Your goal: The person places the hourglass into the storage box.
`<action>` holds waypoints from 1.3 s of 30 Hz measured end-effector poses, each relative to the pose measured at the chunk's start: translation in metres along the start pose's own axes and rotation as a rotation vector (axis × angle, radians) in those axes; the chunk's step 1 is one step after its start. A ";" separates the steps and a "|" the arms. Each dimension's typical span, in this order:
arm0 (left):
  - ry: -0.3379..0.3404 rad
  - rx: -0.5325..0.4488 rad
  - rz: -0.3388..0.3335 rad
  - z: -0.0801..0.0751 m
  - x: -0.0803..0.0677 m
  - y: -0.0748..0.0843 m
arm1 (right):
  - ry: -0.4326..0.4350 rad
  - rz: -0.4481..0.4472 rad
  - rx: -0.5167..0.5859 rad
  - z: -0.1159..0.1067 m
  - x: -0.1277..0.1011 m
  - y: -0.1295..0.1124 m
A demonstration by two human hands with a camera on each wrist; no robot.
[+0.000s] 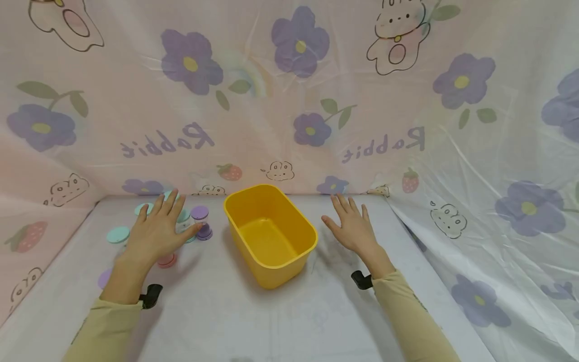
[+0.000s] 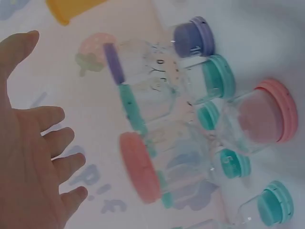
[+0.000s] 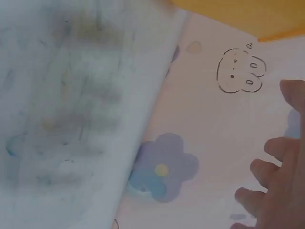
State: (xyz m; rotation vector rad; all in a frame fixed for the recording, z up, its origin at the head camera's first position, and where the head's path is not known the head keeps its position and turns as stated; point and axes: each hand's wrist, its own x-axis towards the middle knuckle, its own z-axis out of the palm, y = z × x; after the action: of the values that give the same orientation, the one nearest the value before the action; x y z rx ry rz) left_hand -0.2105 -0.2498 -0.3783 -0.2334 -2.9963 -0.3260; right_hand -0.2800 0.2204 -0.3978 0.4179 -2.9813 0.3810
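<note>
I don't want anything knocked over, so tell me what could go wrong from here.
The left hand is spread above closely grouped timers, so reaching for one could topple its neighbours. In the head view that hand hides much of the pink timer, so a grip judged from there might miss. The bin has raised walls, so a timer carried too low could catch the rim.

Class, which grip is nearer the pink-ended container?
Left. The left grip is close, partly hiding the pink-ended container from above; the right grip is beyond the yellow tub.
</note>
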 end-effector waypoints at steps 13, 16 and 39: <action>0.261 -0.068 0.122 -0.032 -0.036 0.016 | 0.097 -0.150 0.104 -0.020 -0.009 -0.024; 0.332 -0.112 0.135 -0.036 -0.046 0.014 | 0.100 -0.196 0.120 -0.022 -0.012 -0.029; 0.395 -0.160 0.156 -0.015 -0.110 -0.065 | -0.028 -0.444 0.108 -0.004 -0.026 -0.044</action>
State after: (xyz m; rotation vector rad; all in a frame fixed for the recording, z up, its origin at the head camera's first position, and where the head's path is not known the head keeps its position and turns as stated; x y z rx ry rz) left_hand -0.1117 -0.3309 -0.3917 -0.3680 -2.5484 -0.5264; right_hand -0.2425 0.1873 -0.3876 1.0731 -2.7850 0.4872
